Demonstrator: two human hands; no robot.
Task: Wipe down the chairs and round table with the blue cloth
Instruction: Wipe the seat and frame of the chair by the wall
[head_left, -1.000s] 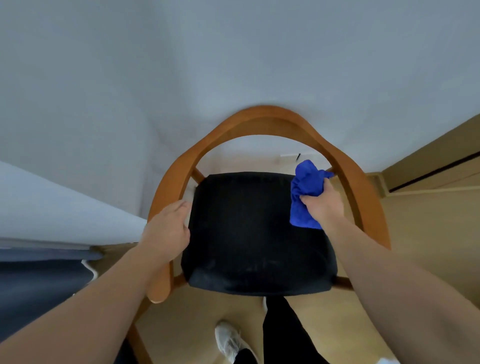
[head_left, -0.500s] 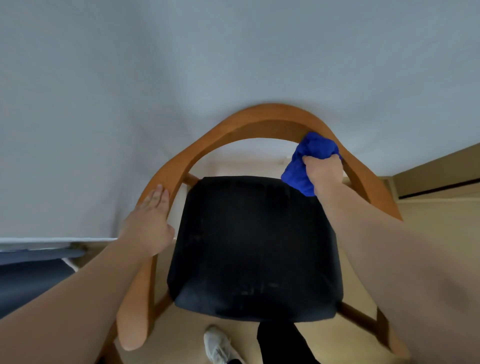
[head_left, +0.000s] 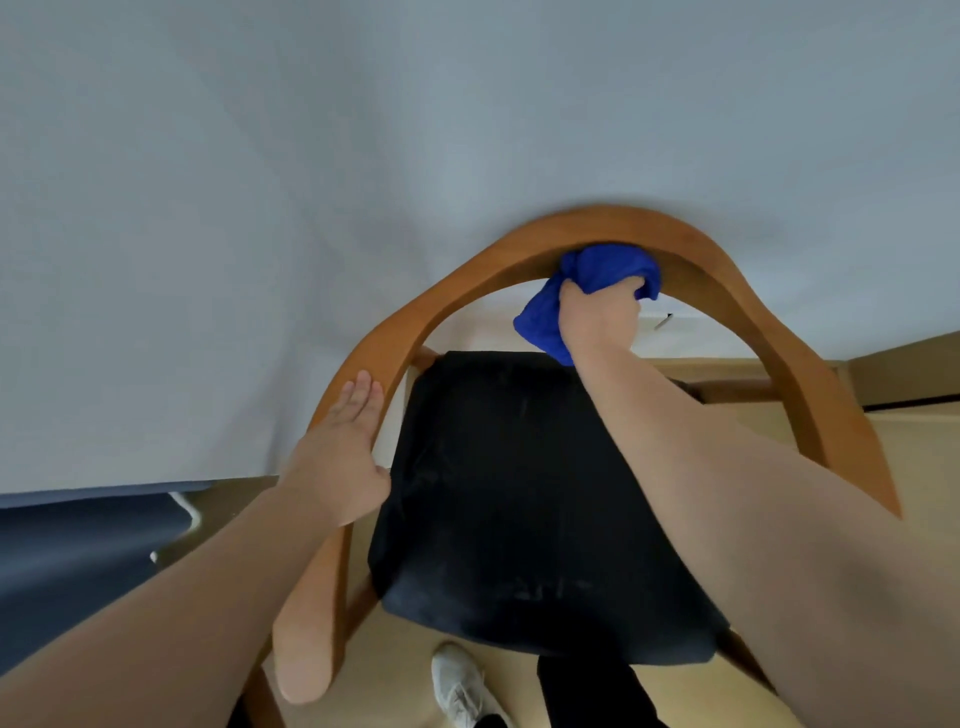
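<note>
A wooden chair with a curved backrest rail (head_left: 457, 291) and a black seat cushion (head_left: 519, 499) stands below me against the wall. My right hand (head_left: 597, 317) is shut on the bunched blue cloth (head_left: 608, 270) and presses it against the inner top of the backrest rail. My left hand (head_left: 343, 457) lies flat with fingers together on the chair's left armrest, holding nothing. The round table is out of view.
A pale wall (head_left: 363, 156) rises right behind the chair. Dark blue fabric (head_left: 78, 561) lies at the lower left. Wooden floor (head_left: 914, 452) shows on the right, with a dark skirting line. My white shoe (head_left: 460, 686) and dark trouser leg are under the seat's front edge.
My right hand carried the blue cloth from the seat's right edge up onto the right arm and then along to the top of the backrest. My left hand slid forward along the left armrest.
</note>
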